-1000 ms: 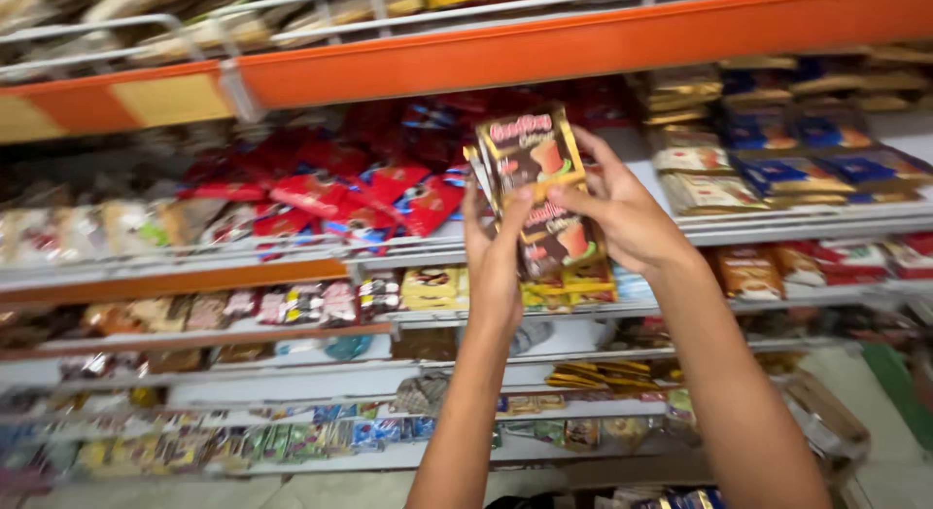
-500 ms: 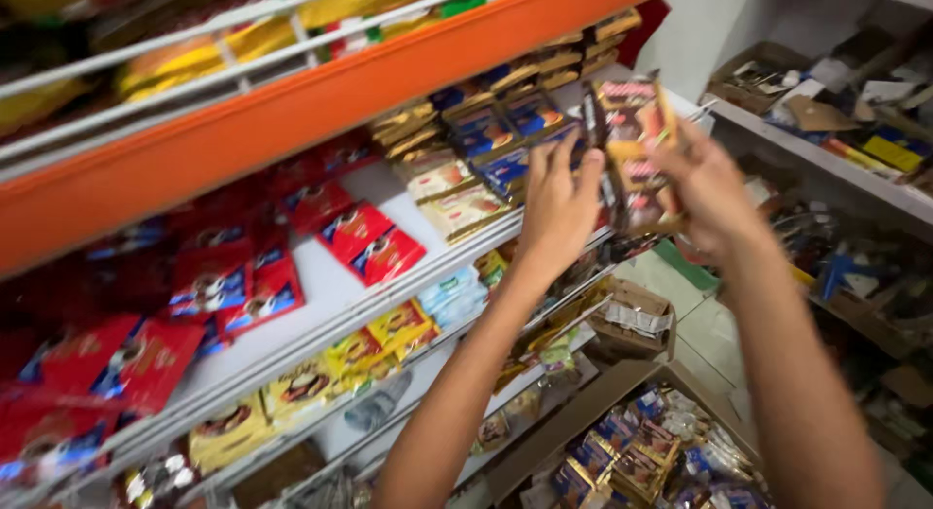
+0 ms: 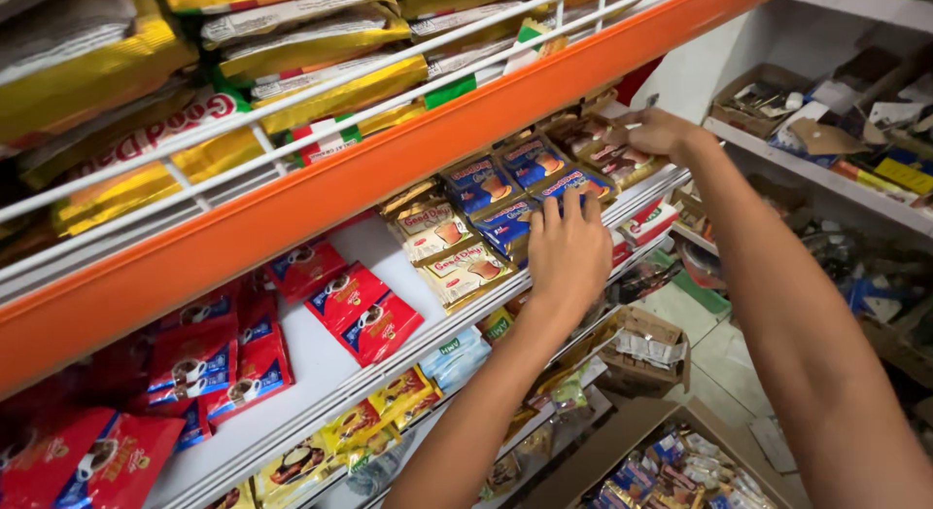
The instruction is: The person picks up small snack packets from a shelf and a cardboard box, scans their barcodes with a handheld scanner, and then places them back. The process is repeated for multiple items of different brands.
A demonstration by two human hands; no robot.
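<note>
Two hands on the white shelf [image 3: 321, 358]: left hand [image 3: 569, 251] flat, fingers spread, pinning blue sachets [image 3: 515, 193] — right hand [image 3: 661, 132] pinching brown sachets [image 3: 607, 154] at the shelf's far end.

Red sachets [image 3: 364, 319] below orange shelf edge [image 3: 389, 169]

Left hand [image 3: 569, 251] lies palm-down, fingers extended toward 12 o'clock. Right hand [image 3: 659, 133] reaches farther, toward 1 o'clock, fingers curled. Both forearms bare, outstretched.
</note>
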